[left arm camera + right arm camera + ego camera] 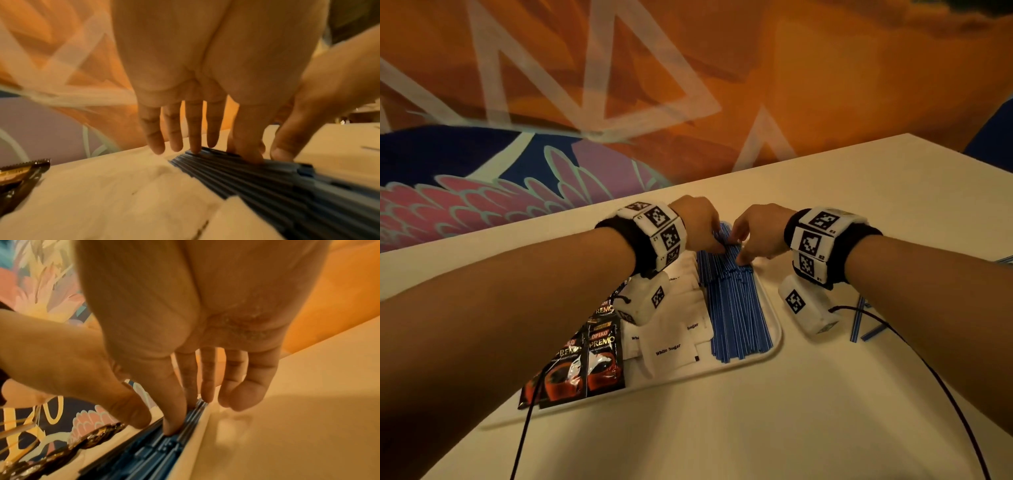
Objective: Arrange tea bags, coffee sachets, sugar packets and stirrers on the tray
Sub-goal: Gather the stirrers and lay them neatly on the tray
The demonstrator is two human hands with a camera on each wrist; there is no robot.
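Both hands (726, 229) press flat blue-and-white striped stirrers (736, 308).

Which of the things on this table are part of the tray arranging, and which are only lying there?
Part of the job:
- white tray
- blue stirrers, touched by left hand and right hand
- white sugar packets
- dark coffee sachets
- loose stirrers beside the tray

Only lying about:
- black cables of the wrist cameras
- white table
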